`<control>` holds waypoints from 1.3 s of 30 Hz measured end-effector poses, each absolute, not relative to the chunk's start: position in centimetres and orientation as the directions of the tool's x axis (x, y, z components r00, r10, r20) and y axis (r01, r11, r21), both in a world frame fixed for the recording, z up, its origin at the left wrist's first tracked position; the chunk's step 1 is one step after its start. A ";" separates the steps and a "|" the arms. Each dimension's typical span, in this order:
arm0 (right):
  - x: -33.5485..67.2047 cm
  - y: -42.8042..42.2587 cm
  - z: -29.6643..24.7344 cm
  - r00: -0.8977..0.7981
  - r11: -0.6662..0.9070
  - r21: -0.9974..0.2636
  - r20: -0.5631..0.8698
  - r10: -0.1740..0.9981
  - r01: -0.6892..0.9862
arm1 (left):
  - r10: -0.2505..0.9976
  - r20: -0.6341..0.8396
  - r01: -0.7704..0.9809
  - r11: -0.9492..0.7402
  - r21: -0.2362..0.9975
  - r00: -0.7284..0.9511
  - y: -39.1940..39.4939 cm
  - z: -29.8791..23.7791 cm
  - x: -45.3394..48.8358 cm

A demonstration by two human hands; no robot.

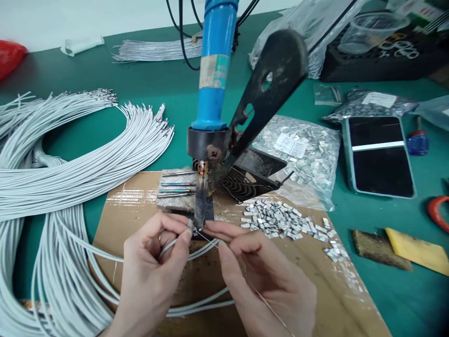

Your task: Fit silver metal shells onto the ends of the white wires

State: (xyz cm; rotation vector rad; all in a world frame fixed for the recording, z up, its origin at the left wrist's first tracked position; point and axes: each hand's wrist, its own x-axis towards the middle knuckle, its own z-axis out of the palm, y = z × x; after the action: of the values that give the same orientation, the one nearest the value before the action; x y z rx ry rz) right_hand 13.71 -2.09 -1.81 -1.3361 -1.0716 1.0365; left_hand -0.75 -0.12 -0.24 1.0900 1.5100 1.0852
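Observation:
A blue-handled soldering iron (214,51) hangs upright in a black bracket (270,89), its tip pointing down between my hands. Just beside the tip, my left hand (150,267) pinches the end of a white cable (169,248), where a small shiny part sits partly hidden by the fingers. Between thumb and fingers, my right hand (266,276) holds a thin solder wire (270,306). The wire's front end reaches the cable end under the tip; whether it touches is too small to tell.
Bundled white cables (80,173) fill the left side. Small metal pieces (277,217) lie on the cardboard (129,201), right of the iron. Behind are a small fan (242,185) and a bag of metal pieces (305,150). A phone (380,164) lies at right.

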 end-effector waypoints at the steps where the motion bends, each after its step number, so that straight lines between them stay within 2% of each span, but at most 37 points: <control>1: 13.7 -2.1 -1.8 0.216 -0.016 -0.999 -0.008 0.976 0.035 | 0.968 -0.195 0.123 0.215 0.969 -0.157 -0.1 -0.2 -0.7; 13: 13.8 -2.0 -1.5 0.233 -0.023 -0.997 -0.006 0.973 0.072 | 0.925 -0.209 -0.007 0.218 0.976 -0.317 0.0 0.6 0.9; 19: 13.8 -2.1 -1.5 0.248 -0.025 -0.997 -0.005 0.969 0.075 | 0.960 -0.203 0.086 0.222 0.971 -0.191 -0.2 0.1 -0.4; 39: 13.8 -2.2 -1.7 0.252 -0.029 -0.994 -0.003 0.968 0.101 | 0.906 -0.245 0.079 0.289 0.954 -0.346 -0.1 0.9 1.2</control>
State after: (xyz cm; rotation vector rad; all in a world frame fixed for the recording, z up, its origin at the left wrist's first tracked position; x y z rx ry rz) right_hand 13.77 -2.20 -1.70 -1.4061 -1.0839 0.9789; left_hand 1.25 -0.13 0.93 0.9101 1.6693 1.1695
